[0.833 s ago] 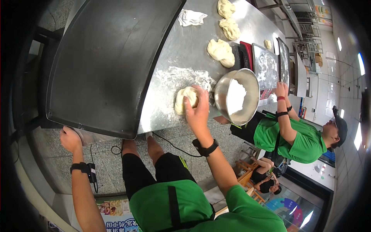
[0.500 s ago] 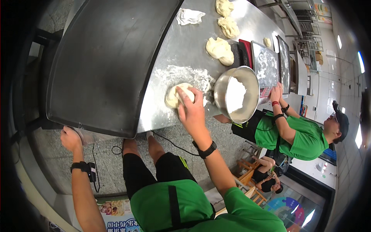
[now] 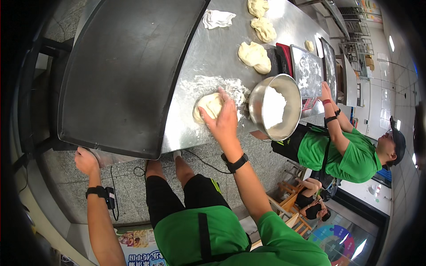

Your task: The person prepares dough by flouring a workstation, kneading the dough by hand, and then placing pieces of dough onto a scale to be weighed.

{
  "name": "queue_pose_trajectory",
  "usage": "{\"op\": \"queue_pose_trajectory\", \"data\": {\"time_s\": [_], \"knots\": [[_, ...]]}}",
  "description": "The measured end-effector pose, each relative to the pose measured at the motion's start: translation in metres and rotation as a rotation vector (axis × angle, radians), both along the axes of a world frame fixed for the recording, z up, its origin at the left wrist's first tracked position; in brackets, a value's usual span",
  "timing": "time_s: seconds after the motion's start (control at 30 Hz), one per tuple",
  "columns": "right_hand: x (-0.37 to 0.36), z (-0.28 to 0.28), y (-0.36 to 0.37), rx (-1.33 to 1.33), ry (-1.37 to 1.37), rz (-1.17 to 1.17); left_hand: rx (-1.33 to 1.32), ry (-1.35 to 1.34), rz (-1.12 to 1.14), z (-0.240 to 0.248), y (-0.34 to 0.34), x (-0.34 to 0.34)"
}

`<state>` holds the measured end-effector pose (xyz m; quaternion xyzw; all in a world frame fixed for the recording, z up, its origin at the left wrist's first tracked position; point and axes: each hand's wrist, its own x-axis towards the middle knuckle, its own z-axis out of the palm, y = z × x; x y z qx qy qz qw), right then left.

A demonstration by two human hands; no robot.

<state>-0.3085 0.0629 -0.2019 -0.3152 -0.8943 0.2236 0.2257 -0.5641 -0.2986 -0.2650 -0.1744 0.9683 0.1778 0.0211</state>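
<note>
A round, pale lump of dough [image 3: 209, 106] lies on the floured steel table [image 3: 195, 57]. My right hand [image 3: 223, 116] cups it from the near right side, thumb at its front and fingers curved over its far right edge. To the left, my left hand [image 3: 87, 160] is closed on the table's near edge, just below the corner of a large black baking tray [image 3: 117, 80]. Its fingertips are partly hidden. Loose white flour [image 3: 202, 85] is spread behind and beside the dough. Right of my right hand stands a steel bowl [image 3: 289, 84] holding white flour.
Several more dough lumps [image 3: 254, 57] lie at the far side, near a folded white cloth [image 3: 218, 19]. A red-and-black device [image 3: 284, 57] and a floured tray [image 3: 306, 71] stand behind the bowl. On the right, a person [image 3: 341, 153] in green works at the table; another sits farther back.
My right hand has turned on the dough, its fingers now reaching farther along the right side and the thumb lower. My left hand stays at the table edge. The view has shifted slightly.
</note>
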Motion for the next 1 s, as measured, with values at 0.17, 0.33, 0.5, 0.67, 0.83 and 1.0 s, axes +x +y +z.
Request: {"op": "queue_pose_trajectory", "data": {"time_s": [0.17, 0.33, 0.5, 0.67, 0.83, 1.0], "knots": [[0.018, 0.009, -0.019, 0.037, -0.207, 0.099, -0.030, 0.020, -0.016, -0.008, -0.011, -0.002], [0.041, 0.014, -0.019, -0.008, -0.229, 0.127, -0.054, 0.032, -0.064, -0.001, -0.006, 0.002], [0.013, 0.015, -0.014, 0.031, -0.093, 0.001, -0.017, 0.078, -0.044, -0.003, -0.007, 0.003], [-0.009, 0.012, -0.024, 0.074, -0.221, 0.059, -0.009, 0.063, -0.021, 0.008, 0.004, 0.003], [0.011, 0.015, -0.034, 0.184, -0.256, 0.211, -0.051, 0.083, -0.044, 0.008, 0.004, 0.002], [0.026, 0.008, -0.015, 0.075, -0.232, 0.208, -0.028, 0.097, -0.036, 0.002, -0.004, 0.002]]}}
